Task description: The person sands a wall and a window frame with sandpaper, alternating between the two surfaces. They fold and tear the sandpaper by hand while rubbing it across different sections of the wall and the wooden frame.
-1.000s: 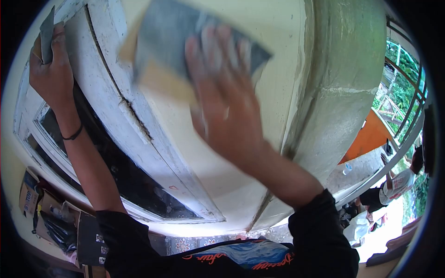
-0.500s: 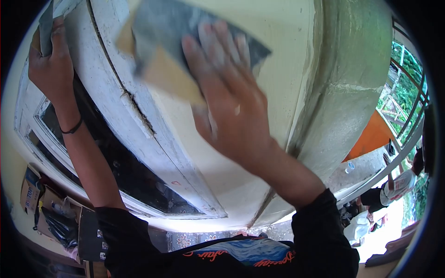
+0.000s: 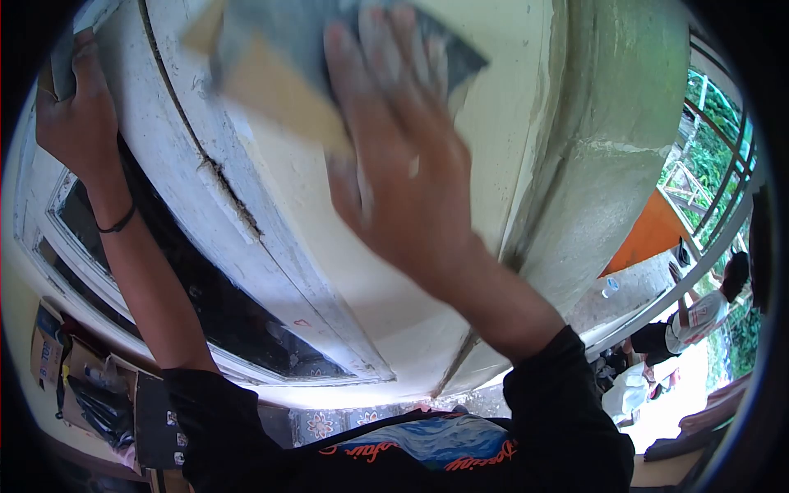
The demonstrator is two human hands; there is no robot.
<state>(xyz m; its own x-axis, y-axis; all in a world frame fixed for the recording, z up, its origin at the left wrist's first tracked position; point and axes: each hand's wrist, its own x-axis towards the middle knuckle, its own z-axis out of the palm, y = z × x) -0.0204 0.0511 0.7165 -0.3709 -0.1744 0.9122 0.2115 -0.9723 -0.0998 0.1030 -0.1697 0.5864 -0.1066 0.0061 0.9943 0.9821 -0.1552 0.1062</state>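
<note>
Sandpaper (image 3: 279,57) pressed flat by open right hand (image 3: 394,164) on cream wall (image 3: 493,123); left hand (image 3: 70,115) grips cracked window frame (image 3: 189,156).

On my black shirt (image 3: 427,450) there is red script lettering across the chest, but it is upside down and too warped for me to read. The cardboard box (image 3: 45,352) at the lower left carries blue print, also too small and blurred for me to make out. Nothing else here bears writing that I can read.
</note>
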